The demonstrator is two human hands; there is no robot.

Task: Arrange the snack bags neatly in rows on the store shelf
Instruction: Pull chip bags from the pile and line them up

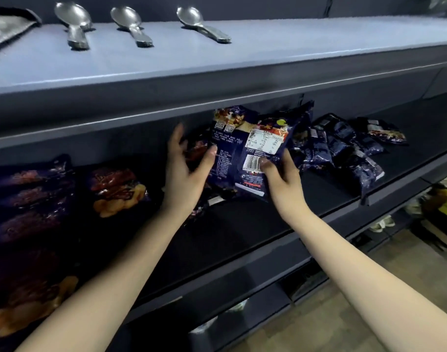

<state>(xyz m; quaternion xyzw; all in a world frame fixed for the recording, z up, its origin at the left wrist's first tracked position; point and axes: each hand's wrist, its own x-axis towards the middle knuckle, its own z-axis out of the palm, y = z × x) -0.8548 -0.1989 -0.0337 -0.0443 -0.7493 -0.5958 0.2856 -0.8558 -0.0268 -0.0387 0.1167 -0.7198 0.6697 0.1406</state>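
Note:
Two dark blue snack bags stand upright, backs toward me, in the middle of the dark shelf [242, 232]. My left hand [185, 171] grips the left bag [223, 148], thumb on its back and fingers behind it. My right hand [281, 179] pinches the right bag [264, 153], thumb pressed by the barcode label. A loose heap of the same blue bags [344, 146] lies to the right on the shelf. Bags laid flat in a row [32, 199] fill the shelf's left part, with one more bag [118, 191] beside them.
The upper shelf [217, 64] overhangs the bags and carries three stacks of metal spoons [131, 24] and a grey cloth [4, 26] at far left. Lower shelves [255, 308] sit below. Shoes and boxes [433, 212] stand on the floor at right.

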